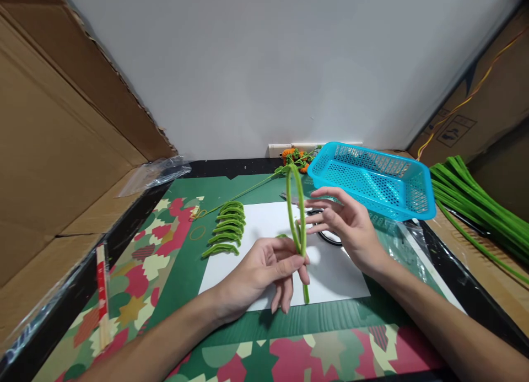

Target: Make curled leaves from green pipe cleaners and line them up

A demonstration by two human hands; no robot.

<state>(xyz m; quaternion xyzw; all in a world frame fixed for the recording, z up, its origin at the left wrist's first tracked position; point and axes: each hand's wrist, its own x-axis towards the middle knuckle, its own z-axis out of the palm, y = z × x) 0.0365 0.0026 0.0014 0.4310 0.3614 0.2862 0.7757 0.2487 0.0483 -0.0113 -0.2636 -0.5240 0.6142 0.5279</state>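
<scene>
A green pipe cleaner (300,197) is bent into a tall narrow loop, with one tail hanging below. My left hand (273,269) pinches it between thumb and fingers near the bottom of the loop, above the white paper (339,277). Just to the right, my right hand (347,222) has its fingers spread and pointing at the loop; its fingertips come close, and whether they touch I cannot tell. Partly hidden behind this hand lie scissors with black handles (329,240). Several folded green pipe cleaner pieces (227,225) form a column at the paper's left edge.
A blue perforated basket (372,205) stands at the back right, beside orange and green pipe cleaner pieces (291,155). Long green pipe cleaners (475,197) are bundled at far right. Rubber bands (197,233) and a red-and-white paper-wrapped stick (102,294) lie left. Cardboard (82,112) and a wall surround the table.
</scene>
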